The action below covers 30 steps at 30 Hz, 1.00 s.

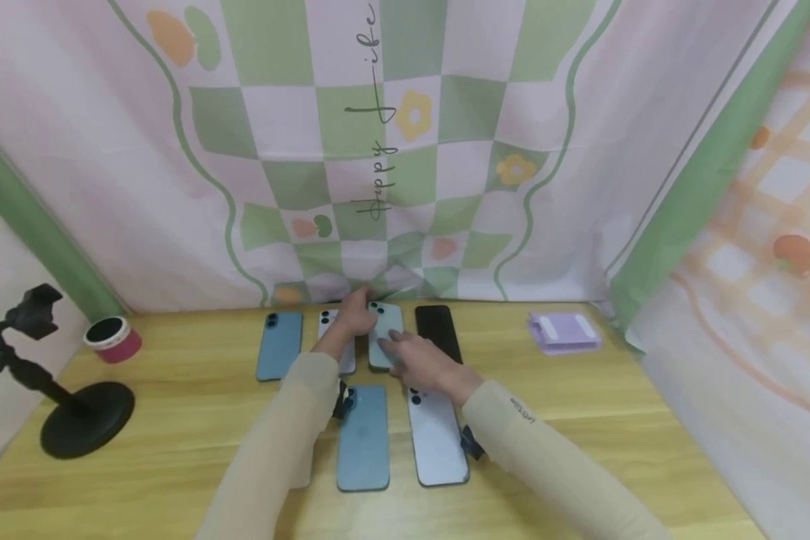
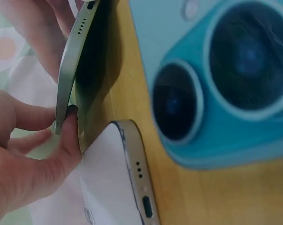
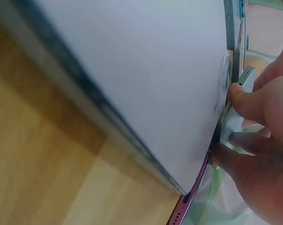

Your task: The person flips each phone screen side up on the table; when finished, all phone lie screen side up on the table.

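A pale green-blue phone (image 1: 381,319), its camera side up, is held by both hands at the back of the table. My left hand (image 1: 355,315) pinches one corner of it between thumb and fingers; the left wrist view shows this phone (image 2: 71,63) with a dark shadow beneath its edge. On the opposite side, my right hand (image 1: 421,364) grips it, and in the right wrist view the thumb (image 3: 244,101) and fingers are on the phone (image 3: 233,124). A white phone (image 1: 327,321) lies partly hidden behind the left hand, and a black phone (image 1: 439,330) lies right of the held one.
A blue phone (image 1: 280,346) lies at back left. Nearer are a teal phone (image 1: 363,446), a white phone (image 1: 439,442) and one mostly under the left sleeve (image 1: 302,469). A black stand (image 1: 88,420), a pink tub (image 1: 115,341) and a purple item (image 1: 565,332) flank them; a curtain (image 1: 405,172) hangs behind.
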Motion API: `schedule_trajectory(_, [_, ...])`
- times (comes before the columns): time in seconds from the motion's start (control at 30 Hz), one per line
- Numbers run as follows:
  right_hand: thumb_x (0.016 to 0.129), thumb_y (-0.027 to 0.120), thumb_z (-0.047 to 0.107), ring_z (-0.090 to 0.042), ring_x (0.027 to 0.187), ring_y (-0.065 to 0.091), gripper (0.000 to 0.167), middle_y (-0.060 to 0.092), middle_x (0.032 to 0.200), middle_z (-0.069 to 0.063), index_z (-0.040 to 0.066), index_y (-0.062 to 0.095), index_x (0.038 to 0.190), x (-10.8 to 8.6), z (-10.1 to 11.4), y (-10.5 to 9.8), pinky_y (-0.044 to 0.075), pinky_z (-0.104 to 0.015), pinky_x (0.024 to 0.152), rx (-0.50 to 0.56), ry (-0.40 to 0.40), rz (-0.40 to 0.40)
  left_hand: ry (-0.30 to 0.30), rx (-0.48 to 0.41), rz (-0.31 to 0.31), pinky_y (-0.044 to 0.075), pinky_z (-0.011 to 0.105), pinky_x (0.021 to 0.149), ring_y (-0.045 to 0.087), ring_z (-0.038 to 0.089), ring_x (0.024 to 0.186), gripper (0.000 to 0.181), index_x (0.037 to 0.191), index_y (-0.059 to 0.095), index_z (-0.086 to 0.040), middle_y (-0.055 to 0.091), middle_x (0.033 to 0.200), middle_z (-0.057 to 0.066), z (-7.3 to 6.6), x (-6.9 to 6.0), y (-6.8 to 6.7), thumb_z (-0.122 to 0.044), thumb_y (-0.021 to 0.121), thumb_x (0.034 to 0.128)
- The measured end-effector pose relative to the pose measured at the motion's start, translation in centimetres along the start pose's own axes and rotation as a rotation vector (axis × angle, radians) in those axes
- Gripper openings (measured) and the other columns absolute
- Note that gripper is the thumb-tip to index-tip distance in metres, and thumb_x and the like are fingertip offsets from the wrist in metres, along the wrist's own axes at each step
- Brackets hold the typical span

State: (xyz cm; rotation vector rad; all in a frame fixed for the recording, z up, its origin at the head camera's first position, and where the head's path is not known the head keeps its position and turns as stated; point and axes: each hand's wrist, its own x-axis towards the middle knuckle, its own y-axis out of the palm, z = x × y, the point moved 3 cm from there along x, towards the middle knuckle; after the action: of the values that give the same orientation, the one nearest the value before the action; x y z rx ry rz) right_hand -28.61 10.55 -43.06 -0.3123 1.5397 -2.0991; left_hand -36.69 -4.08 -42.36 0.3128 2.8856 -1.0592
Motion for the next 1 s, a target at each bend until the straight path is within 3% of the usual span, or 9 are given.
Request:
schedule_trajectory(0.1, [0.102, 0.066, 0.018, -0.040, 0.152, 0.042, 0.060, 0.035, 0.168, -0.020, 0.014, 0.044, 0.158, -0.1, 0.1, -0.2, 0.045, -0.052, 0.120, 0.004, -0.001, 0.001, -0.036, 0.004, -0.013, 0.049, 0.048, 0.117, 0.054, 0.038, 0.140, 0.071, 0.154, 0.044, -0.005, 0.051, 0.156, 0.020, 0.1, -0.2, -0.2, 0.004, 0.053, 0.0850])
schedule_trajectory(0.2, [0.102, 0.065, 0.017, -0.040, 0.153, 0.041, 0.061, 0.034, 0.169, -0.020, 0.014, 0.044, 0.158, -0.1, 0.2, -0.2, 0.044, -0.052, 0.121, 0.015, 0.001, 0.007, -0.060, 0.015, -0.012, 0.061, 0.040, 0.092, 0.065, 0.035, 0.120, 0.070, 0.154, 0.046, -0.006, 0.056, 0.151, 0.021, 0.3, -0.2, -0.3, 0.003, 0.054, 0.0850])
schedule_trajectory(0.3, [0.102, 0.066, 0.017, -0.040, 0.153, 0.041, 0.059, 0.035, 0.168, -0.020, 0.013, 0.045, 0.157, -0.1, 0.1, -0.3, 0.043, -0.052, 0.122, 0.025, -0.014, 0.008, -0.078, 0.019, -0.004, 0.060, 0.031, 0.073, 0.069, 0.033, 0.107, 0.068, 0.153, 0.048, -0.005, 0.058, 0.147, 0.022, 0.4, -0.3, -0.4, 0.002, 0.054, 0.0852])
schedule_trajectory(0.4, [0.102, 0.066, 0.019, -0.038, 0.152, 0.043, 0.059, 0.039, 0.166, -0.020, 0.010, 0.046, 0.156, -0.1, 0.0, -0.4, 0.042, -0.051, 0.123, 0.066, -0.044, -0.014, -0.090, 0.032, -0.006, 0.056, 0.027, 0.070, 0.067, 0.032, 0.108, 0.066, 0.150, 0.050, -0.003, 0.060, 0.143, 0.022, 0.3, -0.5, -0.7, 0.001, 0.055, 0.0849])
schedule_trajectory(0.47, [0.102, 0.065, 0.021, -0.035, 0.150, 0.047, 0.059, 0.044, 0.164, -0.018, 0.009, 0.046, 0.156, -0.1, -0.2, -0.7, 0.043, -0.049, 0.123, 0.124, -0.049, -0.042, -0.093, 0.028, -0.007, 0.055, 0.027, 0.069, 0.067, 0.031, 0.104, 0.063, 0.148, 0.051, -0.002, 0.061, 0.140, 0.022, 0.2, -0.6, -0.9, 0.001, 0.055, 0.0855])
schedule_trajectory(0.53, [0.102, 0.065, 0.023, -0.035, 0.132, 0.063, 0.060, 0.058, 0.152, -0.020, 0.009, 0.045, 0.157, -0.2, -0.5, -0.9, 0.052, -0.047, 0.113, 0.199, -0.045, -0.073, -0.087, 0.039, -0.014, 0.055, 0.026, 0.065, 0.067, 0.028, 0.094, 0.060, 0.146, 0.054, -0.002, 0.063, 0.136, 0.020, -0.1, -0.7, -1.1, 0.001, 0.055, 0.0860])
schedule_trajectory(0.7, [0.104, 0.060, 0.024, -0.036, 0.126, 0.067, 0.056, 0.061, 0.150, -0.017, 0.012, 0.045, 0.157, -0.4, -1.5, -1.5, 0.058, -0.045, 0.105, 0.491, 0.081, -0.116, -0.062, 0.128, -0.041, 0.051, 0.024, 0.054, 0.061, 0.018, 0.064, 0.042, 0.126, 0.066, 0.000, 0.071, 0.119, 0.018, -1.4, -0.5, -1.6, -0.002, 0.055, 0.0856])
schedule_trajectory(0.83, [0.104, 0.055, 0.015, -0.037, 0.141, 0.057, 0.056, 0.049, 0.160, -0.018, 0.007, 0.042, 0.158, -0.5, -2.1, -1.9, 0.054, -0.045, 0.112, 0.848, 0.187, -0.101, -0.086, 0.252, -0.091, 0.055, 0.030, 0.061, 0.066, 0.021, 0.065, 0.040, 0.125, 0.064, -0.004, 0.072, 0.109, 0.016, -2.7, -0.4, -2.1, -0.006, 0.062, 0.0852])
schedule_trajectory(1.0, [0.106, 0.050, 0.010, -0.044, 0.142, 0.053, 0.058, 0.041, 0.163, -0.028, 0.000, 0.033, 0.160, -0.6, -2.2, -2.0, 0.053, -0.047, 0.112, 1.123, 0.240, -0.061, -0.107, 0.385, -0.126, 0.059, 0.043, 0.096, 0.070, 0.030, 0.108, 0.067, 0.150, 0.053, -0.018, 0.068, 0.132, 0.011, -4.2, -0.6, -2.0, -0.012, 0.074, 0.0863])
